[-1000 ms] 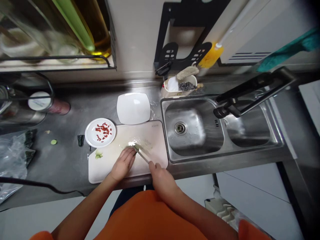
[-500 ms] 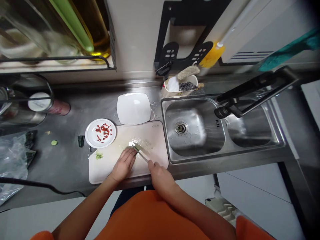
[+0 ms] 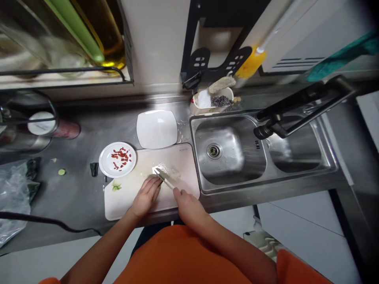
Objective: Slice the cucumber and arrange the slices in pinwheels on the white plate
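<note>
My right hand [image 3: 187, 202] is closed around the handle of a knife [image 3: 166, 180], whose blade points up and left over the white cutting board [image 3: 183, 169]. Beside the blade, my left hand [image 3: 148, 192] presses its bent fingers down on a piece of cucumber, mostly hidden under them; only a dark green edge shows. Pale green pieces [image 3: 116, 185] lie near the board's left end. The board is wet just beyond the knife tip.
A round white plate [image 3: 103, 163] with red bits overlaps the board's far left corner. Behind the board sits a square white plate [image 3: 156, 129]. To the right is a double sink [image 3: 231, 150] with a black faucet [image 3: 291, 106]. A plastic bag [image 3: 13, 189] lies left.
The view has shifted slightly. Both hands and the knife stay in nearly the same place on the board, with the blade still beside my left fingers.
</note>
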The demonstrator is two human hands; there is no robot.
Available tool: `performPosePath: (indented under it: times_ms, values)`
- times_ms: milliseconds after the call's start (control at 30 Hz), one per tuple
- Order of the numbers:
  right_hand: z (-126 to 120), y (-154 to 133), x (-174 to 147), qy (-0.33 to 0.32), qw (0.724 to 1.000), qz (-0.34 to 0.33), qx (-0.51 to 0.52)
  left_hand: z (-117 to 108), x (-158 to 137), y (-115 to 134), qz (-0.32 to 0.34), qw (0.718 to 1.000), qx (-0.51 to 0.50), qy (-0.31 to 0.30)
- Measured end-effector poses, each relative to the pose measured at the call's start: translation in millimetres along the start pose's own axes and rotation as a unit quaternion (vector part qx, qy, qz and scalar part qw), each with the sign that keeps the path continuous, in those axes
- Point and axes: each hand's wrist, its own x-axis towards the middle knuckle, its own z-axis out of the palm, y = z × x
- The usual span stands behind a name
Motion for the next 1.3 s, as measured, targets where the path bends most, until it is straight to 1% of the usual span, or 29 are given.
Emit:
performPosePath:
  times_ms: [167, 400, 567, 667, 800, 1067, 1300]
  values:
    - [2.4, -0.7, 9.7, -0.003, 1.000, -0.003, -0.003, -1.8, 1.3, 1.2, 0.003, 1.000, 0.004, -0.001]
    - [6.6, -6.1, 24.6, 0.010, 1.000, -0.006, 0.007, -2.3, 1.6, 1.1, 0.000, 1.000, 0.000, -0.004]
    - [13.0, -9.1, 27.1, 0.033, 0.999, 0.007, 0.017, -1.3, -0.1, 0.4, -0.005, 1.000, -0.003, -0.006]
    - [13.6, -6.6, 26.2, 0.033, 0.999, 0.005, 0.036, -0.4, -1.0, -0.5, -0.004, 1.000, -0.002, -0.007]
    - [10.0, 0.9, 18.2, 0.030, 0.998, 0.003, 0.048, -0.2, -1.2, -1.4, 0.003, 1.000, -0.002, -0.006]
    - [12.6, 4.5, -14.6, 0.023, 1.000, 0.017, -0.002, 0.6, -2.8, -2.3, 0.002, 1.000, 0.000, 0.008]
    - [15.3, 4.4, -24.0, 0.008, 1.000, 0.021, -0.001, 2.8, -3.6, -3.1, 0.006, 1.000, -0.001, 0.018]
